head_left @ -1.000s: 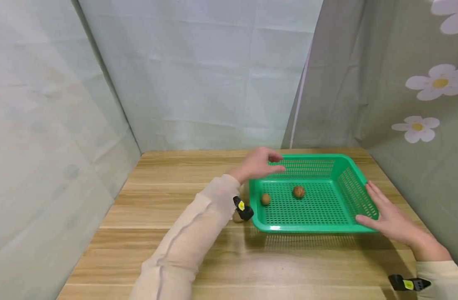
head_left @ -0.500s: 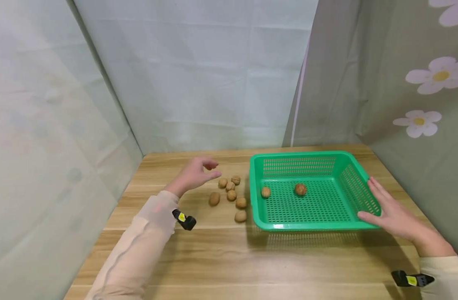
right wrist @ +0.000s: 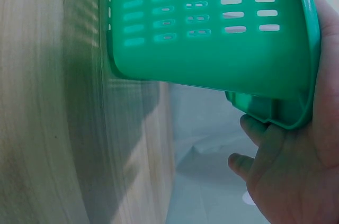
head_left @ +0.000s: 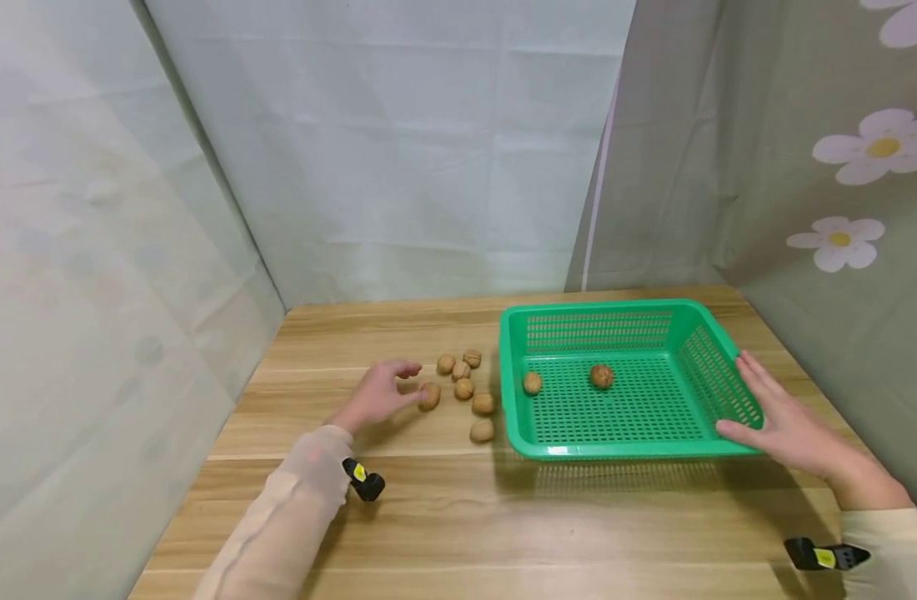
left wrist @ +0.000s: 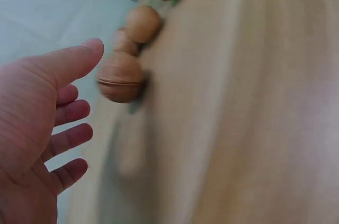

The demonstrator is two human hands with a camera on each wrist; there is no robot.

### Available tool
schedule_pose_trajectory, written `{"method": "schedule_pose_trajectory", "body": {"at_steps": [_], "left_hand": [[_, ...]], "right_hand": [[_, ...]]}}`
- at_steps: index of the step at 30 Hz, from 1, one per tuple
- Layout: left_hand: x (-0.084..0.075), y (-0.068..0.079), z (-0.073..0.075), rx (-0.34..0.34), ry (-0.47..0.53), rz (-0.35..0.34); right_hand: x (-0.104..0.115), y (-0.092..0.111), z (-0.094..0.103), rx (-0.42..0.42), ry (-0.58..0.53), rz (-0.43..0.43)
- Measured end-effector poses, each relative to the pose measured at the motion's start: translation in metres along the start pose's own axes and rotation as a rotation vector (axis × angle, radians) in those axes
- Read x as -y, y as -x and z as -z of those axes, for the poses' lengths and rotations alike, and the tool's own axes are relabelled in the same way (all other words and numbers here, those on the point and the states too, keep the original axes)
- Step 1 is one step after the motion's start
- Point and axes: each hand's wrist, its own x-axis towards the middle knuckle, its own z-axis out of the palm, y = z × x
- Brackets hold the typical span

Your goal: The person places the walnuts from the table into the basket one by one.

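My left hand (head_left: 383, 393) is beside a brown walnut (head_left: 430, 397) at the left of a loose group on the table. Its thumb is close to that walnut in the left wrist view, with a small gap, and its fingers (left wrist: 69, 139) are spread apart. My right hand (head_left: 792, 433) rests against the right side of a green plastic basket (head_left: 631, 451), its thumb over the near rim and its fingers fairly straight along the right edge. Inside the basket lie two walnuts, one darker (head_left: 601, 377) in the middle and one lighter (head_left: 532, 383) at the left.
Several more walnuts (head_left: 463, 388) lie on the wooden table (head_left: 563, 533) between my left hand and the basket. One (head_left: 482, 431) sits close to the basket's left wall. Pale curtains (head_left: 413, 167) stand behind the table and at both sides.
My left hand has swung from above the basket's left edge back leftward, then down toward the leftmost walnut. The walnuts and the right hand on the basket stay in place.
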Motion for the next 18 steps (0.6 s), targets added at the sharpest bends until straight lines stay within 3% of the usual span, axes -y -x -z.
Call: {"method": "schedule_pose_trajectory", "body": {"at_steps": [7, 18], "left_hand": [[0.007, 0.002, -0.021, -0.019, -0.011, 0.003], [0.004, -0.002, -0.031, -0.033, -0.073, -0.028]], "right_hand": [[0.002, 0.0, 0.0, 0.006, 0.004, -0.012], [0.003, 0.0, 0.001, 0.009, 0.016, -0.029]]}}
